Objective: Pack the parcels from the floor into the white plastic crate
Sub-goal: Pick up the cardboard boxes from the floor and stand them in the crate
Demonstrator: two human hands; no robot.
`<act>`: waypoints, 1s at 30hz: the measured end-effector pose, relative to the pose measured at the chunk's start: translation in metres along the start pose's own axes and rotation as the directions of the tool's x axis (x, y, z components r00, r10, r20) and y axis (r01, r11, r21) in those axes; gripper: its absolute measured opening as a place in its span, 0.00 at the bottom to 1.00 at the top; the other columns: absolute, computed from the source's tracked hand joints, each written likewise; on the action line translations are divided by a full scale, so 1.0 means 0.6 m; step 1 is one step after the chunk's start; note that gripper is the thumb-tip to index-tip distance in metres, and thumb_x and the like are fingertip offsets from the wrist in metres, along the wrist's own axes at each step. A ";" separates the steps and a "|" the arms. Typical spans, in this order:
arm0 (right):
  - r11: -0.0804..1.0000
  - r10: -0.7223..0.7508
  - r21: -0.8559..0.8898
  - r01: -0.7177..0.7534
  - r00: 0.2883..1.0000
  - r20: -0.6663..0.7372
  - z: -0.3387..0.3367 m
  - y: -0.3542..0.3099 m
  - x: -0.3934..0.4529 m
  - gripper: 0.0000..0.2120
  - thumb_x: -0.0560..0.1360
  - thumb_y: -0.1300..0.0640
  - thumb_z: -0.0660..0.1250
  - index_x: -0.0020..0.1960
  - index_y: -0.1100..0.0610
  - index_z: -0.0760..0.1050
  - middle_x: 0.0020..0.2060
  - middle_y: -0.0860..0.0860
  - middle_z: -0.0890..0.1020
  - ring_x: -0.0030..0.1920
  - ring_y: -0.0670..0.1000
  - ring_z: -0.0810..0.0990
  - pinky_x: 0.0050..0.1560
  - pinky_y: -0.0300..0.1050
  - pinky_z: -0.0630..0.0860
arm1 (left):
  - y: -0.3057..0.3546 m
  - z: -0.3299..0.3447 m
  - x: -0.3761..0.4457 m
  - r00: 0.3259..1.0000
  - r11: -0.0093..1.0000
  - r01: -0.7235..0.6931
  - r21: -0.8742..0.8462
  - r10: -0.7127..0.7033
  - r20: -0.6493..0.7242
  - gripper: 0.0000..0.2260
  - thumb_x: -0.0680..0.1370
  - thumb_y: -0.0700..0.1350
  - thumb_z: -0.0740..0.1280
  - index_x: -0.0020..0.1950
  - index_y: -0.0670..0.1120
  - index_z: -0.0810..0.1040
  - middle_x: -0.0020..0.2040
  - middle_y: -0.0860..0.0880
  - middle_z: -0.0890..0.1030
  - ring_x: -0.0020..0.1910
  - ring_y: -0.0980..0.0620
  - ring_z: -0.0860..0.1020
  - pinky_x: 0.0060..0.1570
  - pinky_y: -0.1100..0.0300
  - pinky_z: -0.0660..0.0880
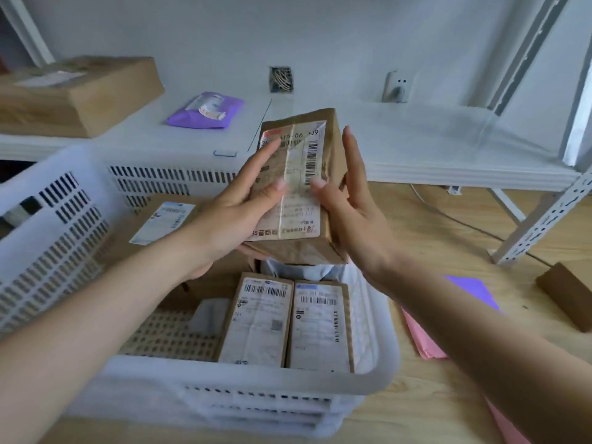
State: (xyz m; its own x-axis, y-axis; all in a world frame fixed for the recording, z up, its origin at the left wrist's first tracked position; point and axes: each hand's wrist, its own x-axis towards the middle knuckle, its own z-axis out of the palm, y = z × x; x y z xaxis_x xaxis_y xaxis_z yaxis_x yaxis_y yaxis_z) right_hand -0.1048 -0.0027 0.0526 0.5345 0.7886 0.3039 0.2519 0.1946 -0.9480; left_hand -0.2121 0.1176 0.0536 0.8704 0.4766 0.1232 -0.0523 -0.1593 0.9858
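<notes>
I hold a brown paper parcel with a white shipping label above the white plastic crate. My left hand grips its left side and underside, thumb on the label. My right hand presses on its right side, fingers upright, thumb on the label. Inside the crate two labelled brown parcels lie side by side at the near right. A larger brown box sits at the crate's far left, and a white bag lies under the held parcel.
On the wooden floor to the right lie a pink mailer, a purple mailer and a small brown box. A low white shelf behind the crate bears a big cardboard box and a purple packet. A metal rack leg stands at right.
</notes>
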 end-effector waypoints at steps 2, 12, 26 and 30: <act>0.999 0.028 0.029 -0.029 0.999 0.025 0.035 0.012 0.011 0.26 0.77 0.52 0.61 0.58 0.24 0.52 0.71 0.49 0.66 0.67 0.51 0.70 0.66 0.56 0.68 | -0.010 -0.040 -0.007 1.000 0.999 0.016 0.051 -0.016 0.008 0.19 0.68 0.58 0.63 0.54 0.78 0.67 0.52 0.77 0.72 0.54 0.72 0.75 0.42 0.71 0.76; 0.869 0.435 0.098 -0.485 0.843 0.315 0.159 0.073 0.038 0.26 0.76 0.51 0.61 0.68 0.32 0.56 0.44 0.46 0.82 0.39 0.48 0.81 0.48 0.49 0.80 | -0.032 -0.216 -0.034 0.955 0.871 0.245 0.426 -0.292 0.048 0.29 0.52 0.74 0.69 0.52 0.76 0.72 0.54 0.70 0.78 0.51 0.68 0.77 0.57 0.62 0.70; 0.831 0.555 -0.328 -0.450 0.710 0.433 0.260 0.091 0.012 0.24 0.75 0.60 0.61 0.68 0.47 0.60 0.57 0.54 0.78 0.55 0.55 0.79 0.55 0.53 0.78 | -0.103 -0.321 -0.081 0.691 0.706 0.585 0.399 -0.692 0.209 0.28 0.61 0.50 0.79 0.54 0.72 0.74 0.59 0.59 0.75 0.49 0.61 0.79 0.35 0.62 0.79; 0.666 0.738 -0.583 -0.465 0.525 0.423 0.274 0.111 0.042 0.17 0.75 0.66 0.57 0.64 0.63 0.68 0.58 0.61 0.77 0.56 0.59 0.78 0.57 0.53 0.77 | -0.162 -0.306 -0.067 0.535 0.614 0.686 0.390 -0.789 0.300 0.30 0.71 0.33 0.71 0.59 0.66 0.71 0.57 0.53 0.75 0.47 0.57 0.82 0.39 0.56 0.81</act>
State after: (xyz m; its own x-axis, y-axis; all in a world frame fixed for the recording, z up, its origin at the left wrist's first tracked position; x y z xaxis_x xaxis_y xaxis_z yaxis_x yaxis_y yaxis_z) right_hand -0.2072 0.1262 -0.0188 0.1252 0.8048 -0.5801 0.3898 -0.5776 -0.7172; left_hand -0.3317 0.2726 -0.0264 0.6543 0.1215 -0.7464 0.7562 -0.1079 0.6453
